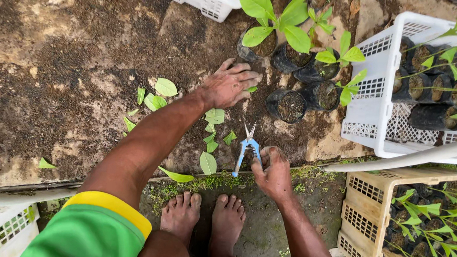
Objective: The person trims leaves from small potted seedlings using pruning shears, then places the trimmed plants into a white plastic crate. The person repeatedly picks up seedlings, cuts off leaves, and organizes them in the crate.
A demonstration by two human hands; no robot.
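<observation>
Head view: right hand [273,173] pinches one blue snips [248,148]; left hand [231,85], fingers spread, nears five black seedling bags [291,107].

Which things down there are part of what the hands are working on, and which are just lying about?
In hand:
right hand on the blue-handled snips
left hand flat on the ground beside the black seedling bags
cut leaves scattered on the ground

Lying about:
white crate holding more seedlings
tan crate of seedlings
white pipe
</observation>
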